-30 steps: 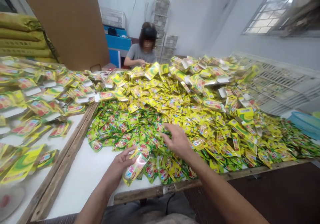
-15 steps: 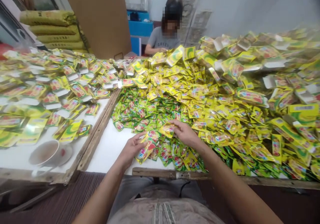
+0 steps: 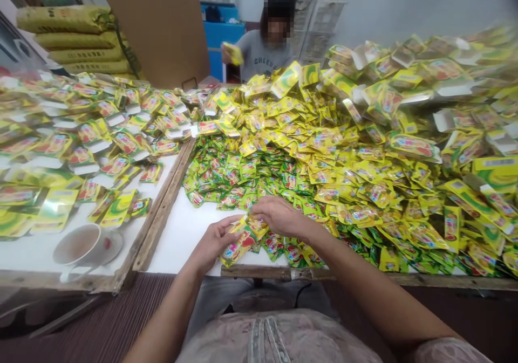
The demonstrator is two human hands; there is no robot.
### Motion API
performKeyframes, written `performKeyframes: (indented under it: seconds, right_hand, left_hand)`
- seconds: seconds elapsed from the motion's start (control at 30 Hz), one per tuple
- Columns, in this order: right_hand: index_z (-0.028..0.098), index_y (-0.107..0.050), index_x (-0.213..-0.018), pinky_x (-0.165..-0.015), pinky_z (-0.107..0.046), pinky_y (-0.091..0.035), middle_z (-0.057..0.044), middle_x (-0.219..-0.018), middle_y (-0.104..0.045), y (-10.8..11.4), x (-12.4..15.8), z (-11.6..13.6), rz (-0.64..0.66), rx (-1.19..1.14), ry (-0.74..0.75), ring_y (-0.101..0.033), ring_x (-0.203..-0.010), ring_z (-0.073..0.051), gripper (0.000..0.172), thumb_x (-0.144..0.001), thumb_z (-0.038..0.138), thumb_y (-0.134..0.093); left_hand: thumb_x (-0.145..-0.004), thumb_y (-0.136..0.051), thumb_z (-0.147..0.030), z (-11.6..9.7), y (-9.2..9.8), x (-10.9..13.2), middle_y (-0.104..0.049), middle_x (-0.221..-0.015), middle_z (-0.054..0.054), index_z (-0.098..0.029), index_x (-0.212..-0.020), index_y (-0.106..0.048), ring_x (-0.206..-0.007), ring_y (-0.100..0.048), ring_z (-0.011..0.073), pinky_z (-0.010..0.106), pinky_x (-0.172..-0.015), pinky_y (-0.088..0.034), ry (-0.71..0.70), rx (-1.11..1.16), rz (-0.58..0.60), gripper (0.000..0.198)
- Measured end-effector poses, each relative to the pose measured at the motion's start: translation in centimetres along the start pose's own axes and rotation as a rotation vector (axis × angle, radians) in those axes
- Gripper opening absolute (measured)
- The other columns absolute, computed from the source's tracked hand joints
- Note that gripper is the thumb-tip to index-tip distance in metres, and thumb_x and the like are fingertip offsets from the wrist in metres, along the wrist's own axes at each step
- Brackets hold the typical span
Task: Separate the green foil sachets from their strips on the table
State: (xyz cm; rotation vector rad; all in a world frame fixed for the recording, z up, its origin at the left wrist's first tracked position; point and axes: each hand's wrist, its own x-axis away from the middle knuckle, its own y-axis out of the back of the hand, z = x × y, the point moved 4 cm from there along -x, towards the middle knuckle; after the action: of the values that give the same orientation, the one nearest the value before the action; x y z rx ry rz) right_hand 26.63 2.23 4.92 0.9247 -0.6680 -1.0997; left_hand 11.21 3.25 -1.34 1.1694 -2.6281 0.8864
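Observation:
My left hand [image 3: 211, 245] is closed around a small yellow-green carton [image 3: 242, 241] with a watermelon picture, held tilted just above the table's front edge. At the carton's upper right end, my right hand [image 3: 279, 216] has its fingers bent down over a yellow sachet [image 3: 257, 224], mostly hidden under them. Whether the sachet is partly inside the carton I cannot tell. Beyond my hands lies a pile of green sachets [image 3: 226, 174], and a larger heap of yellow sachets [image 3: 332, 155] spreads to the right.
Several open cartons [image 3: 129, 142] cover the left table, and more cartons [image 3: 413, 144] top the right heap. A cup of brownish drink [image 3: 79, 247] stands near the front left. A wooden strip [image 3: 162, 206] divides the tables. Opposite sits a co-worker [image 3: 263, 55] holding something yellow.
My right hand has moved left with the yellow sachet, up to the carton in my left hand. The co-worker has raised a hand with something yellow. The view has shifted slightly.

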Motion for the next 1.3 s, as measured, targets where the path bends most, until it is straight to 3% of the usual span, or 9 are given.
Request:
performKeyframes:
  seconds: [0.1, 0.23, 0.53, 0.7, 0.83, 0.93, 1.07, 1.17, 1.3]
  right_hand:
    - [0.021, -0.066, -0.085, -0.062, -0.023, -0.038, 0.0, -0.074, -0.059, -0.2, -0.1, 0.2, -0.108, -0.187, -0.029, -0.052, -0.069, -0.013, 0.013, -0.081, 0.018, -0.054]
    - [0.02, -0.06, -0.101, -0.057, -0.022, -0.04, 0.002, -0.073, -0.058, -0.6, 0.6, -1.0, -0.213, -0.521, -0.217, -0.052, -0.063, -0.012, 0.03, -0.074, 0.03, -0.065]
    - [0.018, -0.062, -0.081, -0.062, -0.026, -0.044, 0.0, -0.07, -0.062, -1.9, 1.8, -0.1, -0.526, -0.449, -0.272, -0.055, -0.064, -0.015, 0.015, -0.073, 0.031, -0.065]
    - [0.02, -0.066, -0.074, -0.074, -0.031, -0.044, -0.003, -0.077, -0.066, -1.3, 2.2, 0.1, -0.569, -0.411, -0.208, -0.059, -0.078, -0.018, 0.012, -0.077, 0.031, -0.063]
    - [0.02, -0.065, -0.068, -0.066, -0.028, -0.045, -0.001, -0.068, -0.066, -1.1, 2.1, 0.6, -0.482, -0.471, -0.188, -0.059, -0.067, -0.016, 0.014, -0.078, 0.029, -0.061]
    - [0.02, -0.066, -0.076, -0.063, -0.027, -0.046, -0.001, -0.07, -0.067, -1.6, 2.2, 0.9, -0.433, -0.525, -0.222, -0.06, -0.066, -0.015, 0.012, -0.079, 0.03, -0.059]
    - [0.02, -0.061, -0.096, -0.077, -0.033, -0.047, -0.003, -0.082, -0.068, -1.6, 2.9, 1.0, -0.544, -0.426, -0.271, -0.061, -0.08, -0.018, 0.022, -0.076, 0.031, -0.062]
    - [0.022, -0.062, -0.089, -0.089, -0.041, -0.039, -0.003, -0.078, -0.069, -1.7, 3.2, 1.1, -0.546, -0.325, -0.261, -0.059, -0.093, -0.023, 0.018, -0.075, 0.031, -0.065]
    - [0.021, -0.063, -0.086, -0.082, -0.036, -0.043, -0.002, -0.077, -0.069, -2.6, 3.0, 0.8, -0.479, -0.459, -0.264, -0.062, -0.086, -0.021, 0.011, -0.077, 0.027, -0.063]
  left_hand:
    - [-0.064, -0.076, -0.024, 0.2, 0.1, -0.2, -0.073, -0.088, 0.006, -0.015, -0.112, -0.062, -0.076, -0.067, 0.0181, 0.026, -0.071, -0.05, -0.001, 0.041, -0.027, 0.05]
    - [-0.063, -0.077, -0.021, 0.0, 0.6, -0.1, -0.073, -0.087, 0.006, -0.014, -0.109, -0.063, -0.076, -0.067, 0.0174, 0.026, -0.072, -0.05, -0.039, 0.107, -0.05, 0.048]
    - [-0.063, -0.077, -0.022, -0.2, 0.1, -0.3, -0.073, -0.089, 0.008, -0.013, -0.109, -0.063, -0.07, -0.067, 0.0179, 0.026, -0.067, -0.05, -0.074, 0.177, -0.065, 0.049]
    - [-0.064, -0.076, -0.024, 0.0, 0.0, -0.3, -0.071, -0.098, 0.008, -0.015, -0.113, -0.062, -0.082, -0.067, 0.0206, 0.029, -0.076, -0.05, -0.115, 0.116, -0.072, 0.052]
    - [-0.065, -0.076, -0.026, -0.3, 0.3, -0.3, -0.072, -0.093, 0.005, -0.016, -0.109, -0.064, -0.08, -0.066, 0.0183, 0.026, -0.074, -0.049, -0.151, 0.033, -0.115, 0.047]
    - [-0.063, -0.077, -0.027, -0.3, 0.4, -0.4, -0.072, -0.09, 0.005, -0.015, -0.106, -0.065, -0.078, -0.066, 0.0185, 0.026, -0.073, -0.049, -0.124, 0.001, -0.111, 0.046]
    - [-0.063, -0.077, -0.028, -0.3, 0.3, -0.2, -0.073, -0.086, 0.005, -0.014, -0.104, -0.065, -0.074, -0.066, 0.0183, 0.027, -0.07, -0.05, -0.107, -0.011, -0.092, 0.045]
    - [-0.063, -0.077, -0.027, -0.3, 0.4, 0.1, -0.073, -0.086, 0.005, -0.014, -0.102, -0.065, -0.072, -0.066, 0.0174, 0.026, -0.069, -0.05, -0.109, -0.01, -0.122, 0.043]
    - [-0.063, -0.077, -0.026, 0.0, 0.2, 0.2, -0.073, -0.085, 0.005, -0.014, -0.1, -0.066, -0.07, -0.066, 0.0166, 0.025, -0.067, -0.05, -0.102, 0.016, -0.112, 0.04]
